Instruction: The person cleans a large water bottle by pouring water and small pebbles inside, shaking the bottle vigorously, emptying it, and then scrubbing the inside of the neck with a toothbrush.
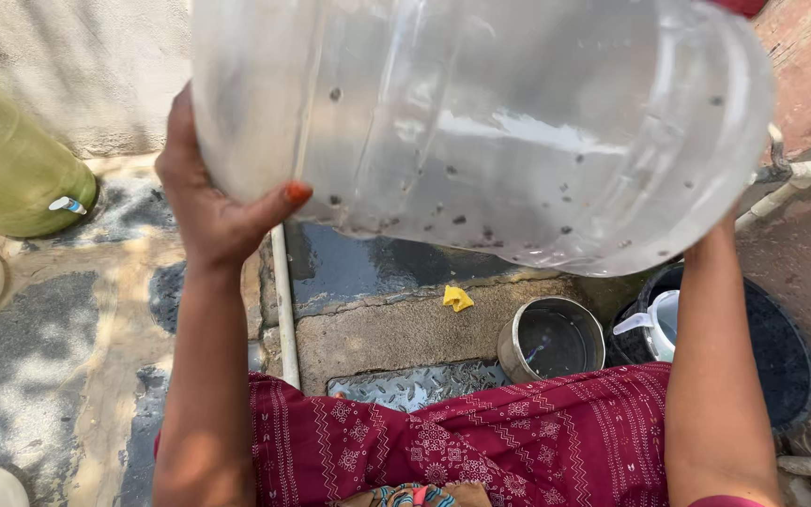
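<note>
While I hold it up before me, tilted on its side, the large clear plastic jar [490,122] shows smooth rounded walls flecked with small dark specks. Left hand [204,192]: grip closed on the jar's wall, thumb pressed flat. Right hand: hidden behind the jar, grip cannot be told. Below, on the wet concrete floor [396,329]: round steel pot [551,340], white plastic pipe [283,300], yellow scrap [457,299], pale green drum [7,160].
</note>
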